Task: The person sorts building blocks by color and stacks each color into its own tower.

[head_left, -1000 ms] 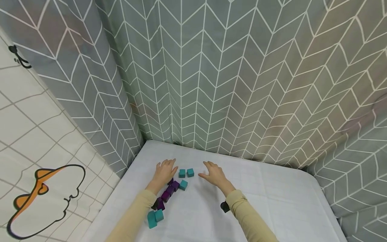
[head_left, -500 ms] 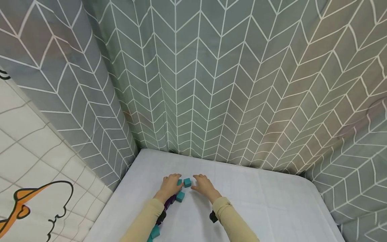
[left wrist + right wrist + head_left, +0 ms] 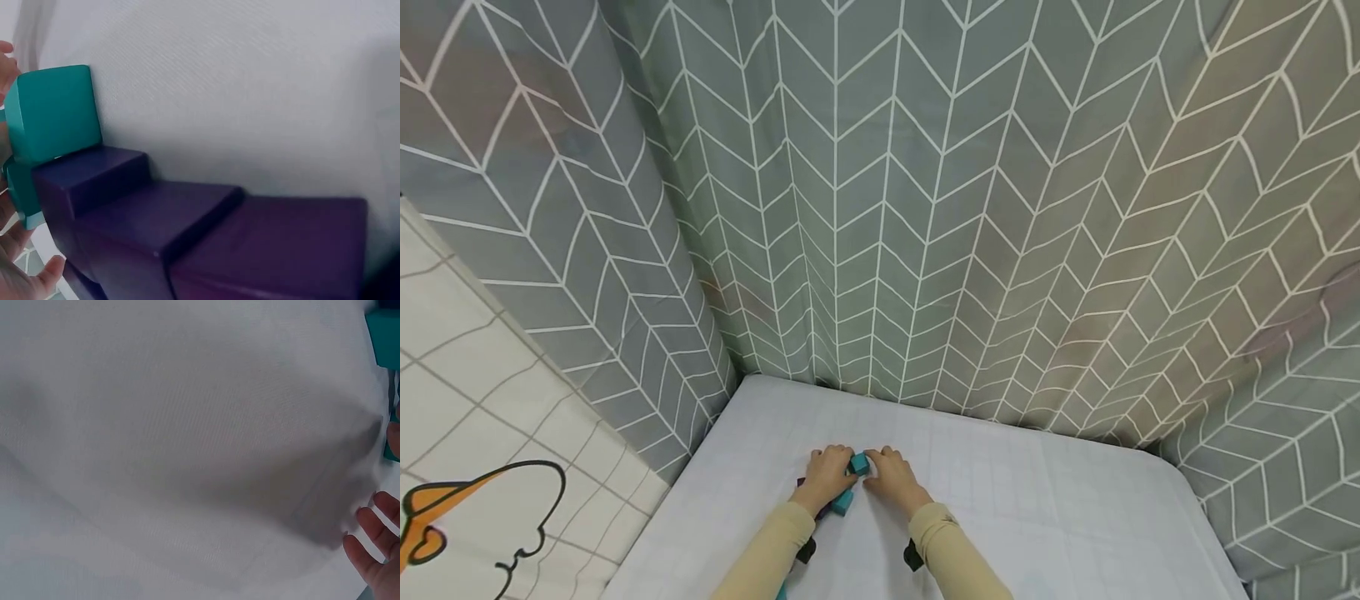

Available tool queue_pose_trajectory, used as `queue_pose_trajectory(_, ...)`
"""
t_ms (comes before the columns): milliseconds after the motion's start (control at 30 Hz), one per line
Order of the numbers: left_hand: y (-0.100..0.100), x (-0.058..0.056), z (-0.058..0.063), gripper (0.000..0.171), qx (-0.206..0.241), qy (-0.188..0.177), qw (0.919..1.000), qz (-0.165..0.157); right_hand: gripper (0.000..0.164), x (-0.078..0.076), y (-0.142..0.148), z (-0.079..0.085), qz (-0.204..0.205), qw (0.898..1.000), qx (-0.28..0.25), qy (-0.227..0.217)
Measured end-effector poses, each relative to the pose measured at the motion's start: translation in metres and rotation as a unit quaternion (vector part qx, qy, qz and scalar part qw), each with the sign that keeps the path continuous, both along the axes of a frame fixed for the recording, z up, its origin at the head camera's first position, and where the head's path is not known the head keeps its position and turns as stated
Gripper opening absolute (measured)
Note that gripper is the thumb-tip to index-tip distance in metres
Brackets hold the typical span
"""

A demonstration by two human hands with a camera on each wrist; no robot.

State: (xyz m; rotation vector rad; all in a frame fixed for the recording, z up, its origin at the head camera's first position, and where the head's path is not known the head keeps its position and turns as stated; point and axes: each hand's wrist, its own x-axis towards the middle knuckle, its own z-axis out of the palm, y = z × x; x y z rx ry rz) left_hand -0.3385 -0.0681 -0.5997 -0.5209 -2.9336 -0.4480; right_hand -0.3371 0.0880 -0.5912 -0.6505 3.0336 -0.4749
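A teal cube (image 3: 860, 463) stands between both hands at the far left of the table. My left hand (image 3: 827, 477) curves round another teal cube that the head view mostly hides; thumb and forefinger lie at its sides. My right hand (image 3: 895, 481) reaches the visible cube from its right, forefinger and thumb tips at its edge, other fingers spread in the right wrist view. A third teal cube (image 3: 842, 502) sits just below the left hand. In the left wrist view, a teal cube (image 3: 56, 115) adjoins a row of dark purple blocks (image 3: 156, 215).
More teal (image 3: 782, 592) shows beside the left sleeve. White cloth covers the table (image 3: 1037, 517). Behind it hangs a grey patterned curtain (image 3: 940, 208), and a white cloth with a drawing (image 3: 482, 400) hangs at the left.
Both hands have moved inward. The left hand has gone over one teal cube, and the right hand has come up to the other, which now looks turned. The head view has tilted up.
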Motion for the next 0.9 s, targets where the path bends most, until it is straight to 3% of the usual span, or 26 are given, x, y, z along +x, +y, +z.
queue_pose_trajectory(267, 0.0, 0.004, -0.001, 0.03, -0.001, 0.02, 0.9998, -0.005, 0.045, 0.005, -0.002, 0.004, -0.006, 1.0, -0.007, 0.016)
queue_pose_trajectory(433, -0.001, 0.0, 0.004, 0.031, 0.021, 0.049, 0.9983, -0.025, 0.04, 0.002, 0.001, 0.011, 0.001, 0.999, -0.023, 0.038)
queue_pose_trajectory(633, 0.002, -0.007, 0.022, 0.031, 0.061, 0.056, 0.9944, -0.066, 0.036, -0.008, 0.01, 0.026, 0.04, 0.995, -0.061, 0.068)
queue_pose_trajectory(900, 0.004, -0.012, 0.053, 0.029, 0.139, 0.017, 0.9819, -0.128, 0.03, -0.021, 0.023, 0.059, 0.091, 0.992, -0.079, 0.032)
